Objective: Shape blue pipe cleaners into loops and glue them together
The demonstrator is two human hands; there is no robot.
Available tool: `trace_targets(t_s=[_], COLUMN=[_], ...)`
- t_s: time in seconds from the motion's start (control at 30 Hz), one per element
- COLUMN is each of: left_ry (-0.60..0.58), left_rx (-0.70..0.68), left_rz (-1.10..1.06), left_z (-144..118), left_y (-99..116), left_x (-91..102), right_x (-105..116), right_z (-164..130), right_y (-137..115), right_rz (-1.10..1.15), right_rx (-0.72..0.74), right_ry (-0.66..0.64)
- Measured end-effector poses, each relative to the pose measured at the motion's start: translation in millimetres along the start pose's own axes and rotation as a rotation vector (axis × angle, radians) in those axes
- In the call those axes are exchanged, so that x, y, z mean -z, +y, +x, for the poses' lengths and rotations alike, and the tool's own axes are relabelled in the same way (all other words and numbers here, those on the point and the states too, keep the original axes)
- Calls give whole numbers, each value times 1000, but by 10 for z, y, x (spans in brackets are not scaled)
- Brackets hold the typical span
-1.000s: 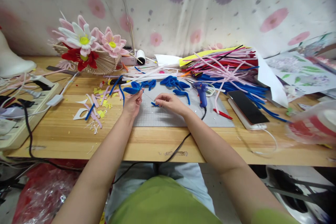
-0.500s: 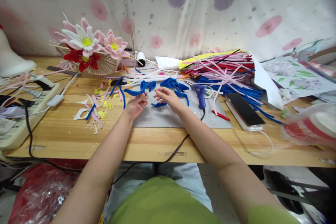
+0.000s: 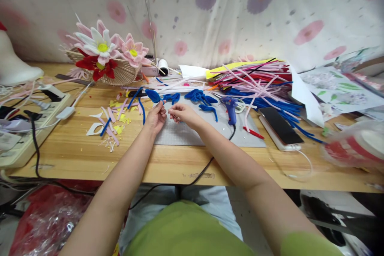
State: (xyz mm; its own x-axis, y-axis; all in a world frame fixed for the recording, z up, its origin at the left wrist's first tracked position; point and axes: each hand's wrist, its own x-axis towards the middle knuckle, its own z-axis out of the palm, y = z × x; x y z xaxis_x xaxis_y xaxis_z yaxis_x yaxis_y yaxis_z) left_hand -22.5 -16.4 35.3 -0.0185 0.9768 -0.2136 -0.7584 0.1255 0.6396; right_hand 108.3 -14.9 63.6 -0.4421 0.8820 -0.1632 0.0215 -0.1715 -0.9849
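Observation:
My left hand point(image 3: 156, 118) is closed in a pinch on the lower end of a blue pipe-cleaner petal point(image 3: 153, 96), whose rounded fuzzy loop points up and left above the fingers. Just to its right, my right hand point(image 3: 185, 114) has thumb and fingers pressed together. What lies between them is too small to make out. Behind the hands, on the grey cutting mat point(image 3: 186, 138), are more blue pipe-cleaner shapes point(image 3: 198, 96) and a bent blue piece point(image 3: 208, 109). To their right lies a blue glue gun point(image 3: 230, 109).
Pipe-cleaner bundles point(image 3: 255, 78) lie at the back right, near a phone point(image 3: 277, 124) on a white block. Pink and yellow scraps point(image 3: 118, 118) litter the left side. A fan with fuzzy flowers point(image 3: 102, 48) stands behind them, and a power strip point(image 3: 57, 114) is at far left.
The blue petal in my left hand has turned, its broad loop now facing up and left. My right hand has come lower and left, its fingers now pinched together.

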Motion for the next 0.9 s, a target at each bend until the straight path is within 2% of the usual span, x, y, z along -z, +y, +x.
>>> trace_targets(t_s=[0.23, 0.4, 0.57, 0.67, 0.77, 0.9], left_ry=[-32, -104, -131, -39, 95, 144], left_rx=[-30, -58, -10, 11, -46, -89], left_rz=[30, 141, 198, 277, 343, 373], left_z=[-56, -91, -112, -90, -55, -50], left_y=[9, -17, -16, -27, -58, -87], left_x=[-9, -24, -43, -31, -8, -10], right_x=[-1, 80, 147, 199, 260, 292], right_z=[25, 16, 1, -5, -8, -5], right_y=[52, 128, 164, 176, 189, 215], right_rz=[-17, 59, 163, 226, 276, 292], right_rx=[5, -27, -45, -62, -59, -61], right_ry=[65, 69, 43, 53, 81, 74])
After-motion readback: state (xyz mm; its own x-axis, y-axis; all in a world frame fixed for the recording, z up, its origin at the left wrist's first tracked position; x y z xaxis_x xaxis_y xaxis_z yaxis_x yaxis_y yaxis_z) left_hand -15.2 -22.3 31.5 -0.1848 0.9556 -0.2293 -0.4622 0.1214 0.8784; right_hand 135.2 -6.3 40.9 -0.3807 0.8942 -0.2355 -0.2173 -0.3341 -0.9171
